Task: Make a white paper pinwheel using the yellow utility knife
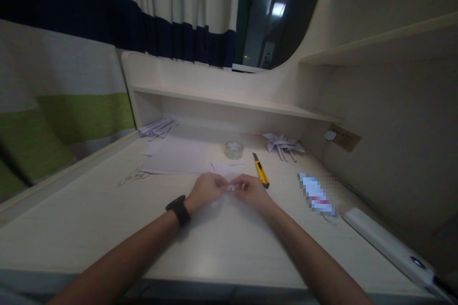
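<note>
My left hand (206, 189), with a dark watch on its wrist, is closed in a pinch over the middle of the desk. Fingertip to fingertip with it, my right hand (253, 192) is pinched too. Between them shows a small whitish, partly see-through piece (232, 188); blur hides its exact kind. Just beyond the hands lies a white paper sheet (229, 169) with thin strips on it. A roll of clear tape (234, 150) rests farther back. To the right of it is a yellow box cutter (261, 171).
Stacked paper (179, 155) lies back left, beside folded paper strips (157, 127) and pale thin pieces (134, 175). Folded paper pinwheel shapes (282, 144) sit back right. A phone (317, 194) and a long white bar (386, 243) lie at right. A shelf (229, 99) spans the back.
</note>
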`<state>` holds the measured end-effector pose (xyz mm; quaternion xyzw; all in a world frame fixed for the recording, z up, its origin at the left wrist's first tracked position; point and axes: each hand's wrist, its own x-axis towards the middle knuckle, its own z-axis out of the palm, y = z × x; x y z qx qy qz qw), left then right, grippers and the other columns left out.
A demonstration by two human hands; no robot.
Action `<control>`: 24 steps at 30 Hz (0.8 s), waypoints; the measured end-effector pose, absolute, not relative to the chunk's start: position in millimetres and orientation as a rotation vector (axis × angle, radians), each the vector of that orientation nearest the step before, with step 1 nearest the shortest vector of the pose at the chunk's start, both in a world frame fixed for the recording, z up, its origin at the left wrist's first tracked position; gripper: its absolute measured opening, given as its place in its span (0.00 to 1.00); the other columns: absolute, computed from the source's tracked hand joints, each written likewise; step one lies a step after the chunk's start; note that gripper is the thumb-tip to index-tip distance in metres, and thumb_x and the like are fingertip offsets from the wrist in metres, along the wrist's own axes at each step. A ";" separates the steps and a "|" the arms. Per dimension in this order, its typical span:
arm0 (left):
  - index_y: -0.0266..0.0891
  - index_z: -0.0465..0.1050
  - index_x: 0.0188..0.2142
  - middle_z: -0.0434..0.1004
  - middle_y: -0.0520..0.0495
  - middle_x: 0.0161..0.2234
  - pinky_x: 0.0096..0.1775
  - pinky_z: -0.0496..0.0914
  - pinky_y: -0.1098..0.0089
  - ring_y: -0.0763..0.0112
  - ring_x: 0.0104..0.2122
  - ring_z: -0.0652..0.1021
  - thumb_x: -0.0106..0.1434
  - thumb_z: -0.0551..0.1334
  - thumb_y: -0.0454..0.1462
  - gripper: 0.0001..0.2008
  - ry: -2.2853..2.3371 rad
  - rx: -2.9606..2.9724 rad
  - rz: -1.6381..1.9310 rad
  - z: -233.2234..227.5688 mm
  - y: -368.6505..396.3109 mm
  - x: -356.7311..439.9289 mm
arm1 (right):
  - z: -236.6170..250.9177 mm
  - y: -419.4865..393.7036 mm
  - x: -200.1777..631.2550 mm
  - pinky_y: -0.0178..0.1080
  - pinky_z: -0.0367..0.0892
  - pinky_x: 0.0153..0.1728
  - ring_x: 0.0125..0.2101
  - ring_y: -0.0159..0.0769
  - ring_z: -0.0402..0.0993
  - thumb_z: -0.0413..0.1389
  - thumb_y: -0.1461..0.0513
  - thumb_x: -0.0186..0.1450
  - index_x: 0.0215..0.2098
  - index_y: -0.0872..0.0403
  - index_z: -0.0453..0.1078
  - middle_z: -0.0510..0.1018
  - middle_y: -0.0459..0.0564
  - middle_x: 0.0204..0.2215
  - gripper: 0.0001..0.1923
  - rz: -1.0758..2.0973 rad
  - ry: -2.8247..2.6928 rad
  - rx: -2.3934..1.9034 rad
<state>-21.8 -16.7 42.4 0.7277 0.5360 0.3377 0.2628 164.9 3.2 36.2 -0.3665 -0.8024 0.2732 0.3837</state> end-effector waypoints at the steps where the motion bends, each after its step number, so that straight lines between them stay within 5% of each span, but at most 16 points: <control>1: 0.37 0.80 0.32 0.81 0.43 0.33 0.36 0.65 0.69 0.62 0.35 0.77 0.55 0.59 0.37 0.11 1.512 1.987 0.941 44.4 -14.4 -24.9 | 37.2 2.9 165.2 0.31 0.60 0.25 0.23 0.29 0.67 0.65 0.63 0.51 0.32 0.56 0.77 0.75 0.47 0.25 0.10 0.710 -2.068 -0.919; 7: 0.39 0.79 0.31 0.81 0.45 0.33 0.39 0.67 0.68 0.63 0.35 0.78 0.56 0.56 0.36 0.12 1.826 2.031 1.027 47.5 -0.6 -44.5 | 37.9 3.9 167.0 0.31 0.61 0.26 0.24 0.29 0.67 0.64 0.63 0.51 0.31 0.56 0.77 0.76 0.48 0.26 0.08 0.760 -2.142 -0.887; 14: 0.39 0.74 0.45 0.77 0.45 0.44 0.49 0.65 0.65 0.63 0.43 0.75 0.55 0.57 0.33 0.18 1.770 2.270 1.082 47.7 4.5 -43.6 | 38.8 9.0 174.2 0.33 0.65 0.26 0.22 0.30 0.70 0.63 0.62 0.51 0.32 0.58 0.77 0.77 0.48 0.23 0.10 1.039 -2.170 -0.920; 17: 0.35 0.71 0.50 0.73 0.41 0.50 0.53 0.61 0.64 0.60 0.50 0.71 0.52 0.59 0.32 0.23 1.564 2.585 0.874 57.8 14.4 -34.8 | 44.8 4.6 176.3 0.35 0.67 0.30 0.25 0.33 0.72 0.63 0.61 0.50 0.31 0.58 0.78 0.79 0.50 0.25 0.11 1.116 -2.203 -0.872; 24: 0.40 0.69 0.52 0.77 0.43 0.45 0.44 0.67 0.65 0.57 0.45 0.75 0.47 0.63 0.34 0.30 1.379 2.622 0.257 63.0 46.0 -6.8 | 57.2 -7.0 182.8 0.34 0.68 0.29 0.25 0.32 0.72 0.65 0.60 0.49 0.30 0.58 0.78 0.79 0.50 0.25 0.11 1.282 -2.213 -0.838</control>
